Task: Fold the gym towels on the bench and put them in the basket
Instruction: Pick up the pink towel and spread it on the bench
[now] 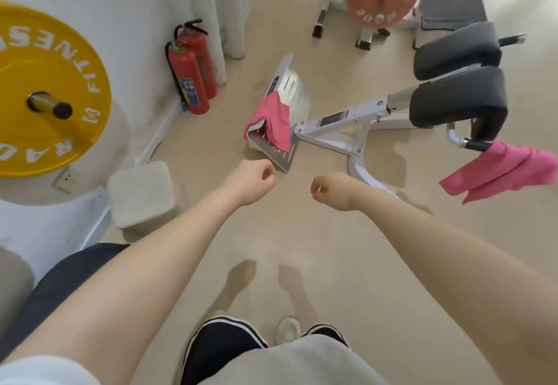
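Both hands, left [253, 181] and right [330, 190], curled, nothing held; crumpled pink cloth towel [269, 122] should be gripped by two corners.

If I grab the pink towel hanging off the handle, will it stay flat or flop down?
The pink towel on the handle would probably flop: it already droops in loose folds. It looks thin, so likely light. It may slide off easily, since it only hangs there.
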Motion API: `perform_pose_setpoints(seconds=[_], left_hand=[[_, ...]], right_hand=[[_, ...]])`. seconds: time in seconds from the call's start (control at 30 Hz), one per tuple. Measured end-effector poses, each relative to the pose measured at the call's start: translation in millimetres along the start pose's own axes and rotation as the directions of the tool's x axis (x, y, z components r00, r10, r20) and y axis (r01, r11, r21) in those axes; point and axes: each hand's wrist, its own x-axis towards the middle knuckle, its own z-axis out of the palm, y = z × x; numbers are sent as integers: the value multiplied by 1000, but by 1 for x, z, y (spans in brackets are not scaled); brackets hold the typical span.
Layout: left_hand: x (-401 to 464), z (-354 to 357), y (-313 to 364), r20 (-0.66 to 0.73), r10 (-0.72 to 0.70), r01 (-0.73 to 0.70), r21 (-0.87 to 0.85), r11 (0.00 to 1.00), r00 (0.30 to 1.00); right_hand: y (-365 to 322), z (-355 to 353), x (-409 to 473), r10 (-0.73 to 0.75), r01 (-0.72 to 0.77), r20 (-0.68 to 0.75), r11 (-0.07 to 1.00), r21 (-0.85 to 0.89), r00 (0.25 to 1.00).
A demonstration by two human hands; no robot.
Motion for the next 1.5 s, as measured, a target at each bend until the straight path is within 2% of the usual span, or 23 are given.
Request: perform_pose_setpoints(seconds=[0.23, 0.47, 0.6, 0.73, 1.03, 1.13, 1.17, 1.4, 1.5], left_hand=[[127, -18, -10, 38, -33, 34, -17, 999, 999], [312, -85, -59, 124, -67, 62, 43, 997, 990], [405, -129, -86, 152, -172, 171, 22, 985, 973], [486, -141, -117, 141, -255, 265, -60, 962, 957], [634, -49, -215, 167, -331, 359, -178, 916, 929], [666, -4, -249, 173, -365, 392, -155, 907, 915], [675, 10, -257, 181, -380, 407, -147, 901, 907], [701, 79, -293, 195, -368, 402, -186, 896, 909], [697, 86, -296, 191, -379, 414, -198, 889, 905]], right_hand=[[28, -53, 107, 11, -1, -117, 996, 85, 993], [22, -149, 292, 64, -53, -83, 990, 131, 995], [11, -193, 389, 77, -81, 44, 992, 98, 996], [14, -211, 472, 115, -121, 48, 982, 146, 992], [65, -152, 690, 285, -292, 66, 919, 266, 956], [84, -126, 761, 416, -480, 247, 809, 339, 875], [90, -115, 778, 426, -498, 264, 791, 357, 865], [114, -38, 829, 469, -467, 130, 730, 499, 874], [115, -41, 830, 489, -501, 139, 771, 393, 861]])
